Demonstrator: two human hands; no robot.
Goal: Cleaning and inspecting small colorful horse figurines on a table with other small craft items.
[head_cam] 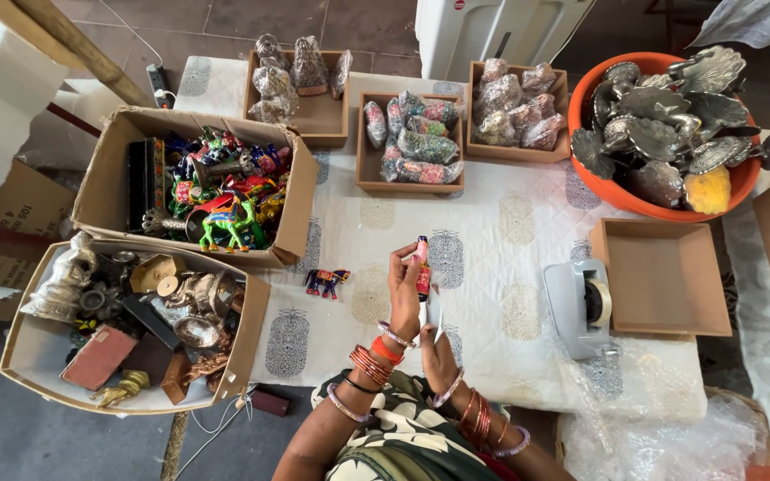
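Bangled wrists rise from the bottom centre of the frame, and the left hand (404,294) is curled around a small painted figurine (421,267), pink and red, held upright just above the white printed tablecloth (501,258) at the middle of the picture. Just below it the right hand (438,352) pinches a thin clear strip or sheet (438,322) between thumb and fingers (whether it is tape or plastic film is too fine to tell), its upper edge close to the figurine's base. To do this well, I judge the left grip should stay firm on the body of the figurine while the right keeps the strip taut and away from itself, so it does not fold or stick before it meets the piece. Outward to the left, a small blue and orange toy animal (326,281) stands on the cloth, and beyond it sit two cardboard boxes (100,187) of painted and brass figures. To the right lies a grey tape dispenser (581,307) beside an empty wooden tray (661,278). Along the upper edge, trays hold wrapped pieces (416,138), and an orange tub (741,183) in the upper right is heaped with metal dishes.
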